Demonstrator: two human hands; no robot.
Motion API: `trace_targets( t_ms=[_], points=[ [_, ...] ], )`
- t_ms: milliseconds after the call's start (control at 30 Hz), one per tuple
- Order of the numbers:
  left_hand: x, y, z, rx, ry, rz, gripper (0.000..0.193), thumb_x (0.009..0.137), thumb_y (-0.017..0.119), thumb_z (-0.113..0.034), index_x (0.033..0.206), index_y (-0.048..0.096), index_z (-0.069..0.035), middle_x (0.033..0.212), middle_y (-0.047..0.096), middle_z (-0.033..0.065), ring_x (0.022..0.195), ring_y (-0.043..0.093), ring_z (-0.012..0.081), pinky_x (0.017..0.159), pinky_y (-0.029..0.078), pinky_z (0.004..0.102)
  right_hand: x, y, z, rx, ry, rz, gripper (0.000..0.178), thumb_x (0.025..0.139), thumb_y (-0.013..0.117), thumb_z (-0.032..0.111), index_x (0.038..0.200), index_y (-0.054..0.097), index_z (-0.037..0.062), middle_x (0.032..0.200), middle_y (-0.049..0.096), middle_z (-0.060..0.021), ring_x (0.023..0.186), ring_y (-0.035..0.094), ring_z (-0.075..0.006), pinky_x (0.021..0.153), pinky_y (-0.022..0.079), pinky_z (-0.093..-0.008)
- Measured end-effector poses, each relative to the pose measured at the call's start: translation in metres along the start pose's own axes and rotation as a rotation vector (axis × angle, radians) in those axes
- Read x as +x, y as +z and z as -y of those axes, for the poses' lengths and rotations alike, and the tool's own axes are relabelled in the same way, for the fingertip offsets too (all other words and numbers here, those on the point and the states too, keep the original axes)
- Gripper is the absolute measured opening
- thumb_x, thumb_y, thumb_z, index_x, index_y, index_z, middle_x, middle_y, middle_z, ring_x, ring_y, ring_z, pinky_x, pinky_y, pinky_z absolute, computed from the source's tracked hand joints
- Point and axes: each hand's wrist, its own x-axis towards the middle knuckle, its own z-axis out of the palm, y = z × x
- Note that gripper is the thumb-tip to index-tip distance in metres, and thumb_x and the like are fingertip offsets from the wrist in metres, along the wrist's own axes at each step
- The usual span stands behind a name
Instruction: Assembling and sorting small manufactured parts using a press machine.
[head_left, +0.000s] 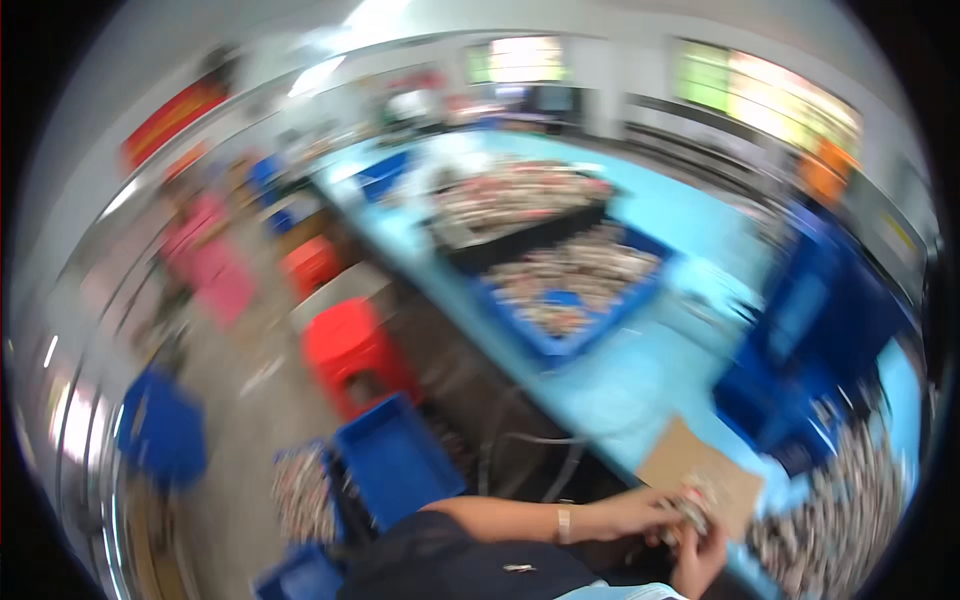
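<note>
Both of my hands are together at the lower right, over the near edge of the light-blue table [610,400]. My left hand [642,512] has its fingers closed on a small mottled bundle [690,512] of pale, dark and reddish bits. My right hand [702,556] grips the same bundle from the near side. Blur hides what kind of thing it is. Beneath and beyond the hands lies a brown cardboard sheet [690,460]. Right of it spreads a heap of similar small grey-brown pieces [840,510].
A blue tray [570,345] and a dark tray [470,255], both full of pieces, sit farther up the table. Tall blue bins [820,320] stand at right. Red stools [350,345], a blue crate [400,460] and a person in pink [210,255] are at left.
</note>
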Motion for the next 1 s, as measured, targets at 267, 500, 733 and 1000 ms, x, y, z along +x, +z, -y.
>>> trace_targets(
  t_ms=[267,500,733,1000],
  points=[
    [0.007,-0.020,-0.005,-0.072,-0.007,0.028,0.036,0.101,0.056,-0.014,0.133,0.052,0.000,0.119,0.065,0.0150,0.099,0.069,0.0231,0.075,0.059,0.0325,-0.006,-0.002,0.026,-0.131,-0.122,0.062,0.039,0.091,0.070,0.022,0.125,0.062,0.0068,0.092,0.071,-0.0101,0.079,0.069,-0.0155,0.073,0.055,-0.0310],
    [0.014,0.052,-0.004,0.218,-0.198,0.304,0.046,0.101,0.059,-0.018,0.142,0.045,-0.003,0.133,0.056,0.0120,0.112,0.059,0.0172,0.090,0.050,0.0295,-0.080,-0.039,0.019,-0.120,-0.181,-0.312,0.031,0.089,0.070,0.017,0.117,0.061,0.0048,0.093,0.072,-0.0104,0.082,0.071,-0.0185,0.074,0.054,-0.0321],
    [0.040,0.080,0.006,0.258,-0.278,0.425,0.045,0.101,0.059,-0.018,0.141,0.045,-0.002,0.131,0.057,0.0130,0.111,0.060,0.0188,0.088,0.051,0.0305,-0.103,-0.049,0.019,-0.143,-0.200,-0.465,0.030,0.087,0.070,0.013,0.113,0.059,0.0043,0.090,0.070,-0.0133,0.081,0.070,-0.0268,0.074,0.053,-0.0353],
    [0.051,0.117,0.017,0.299,-0.325,0.550,0.044,0.101,0.058,-0.017,0.139,0.046,-0.001,0.129,0.059,0.0140,0.109,0.062,0.0206,0.087,0.053,0.0317,-0.128,-0.057,0.033,-0.150,-0.227,-0.624,0.028,0.085,0.070,0.012,0.109,0.058,0.0017,0.086,0.070,-0.0155,0.078,0.069,-0.0311,0.069,0.052,-0.0380]
  ],
)
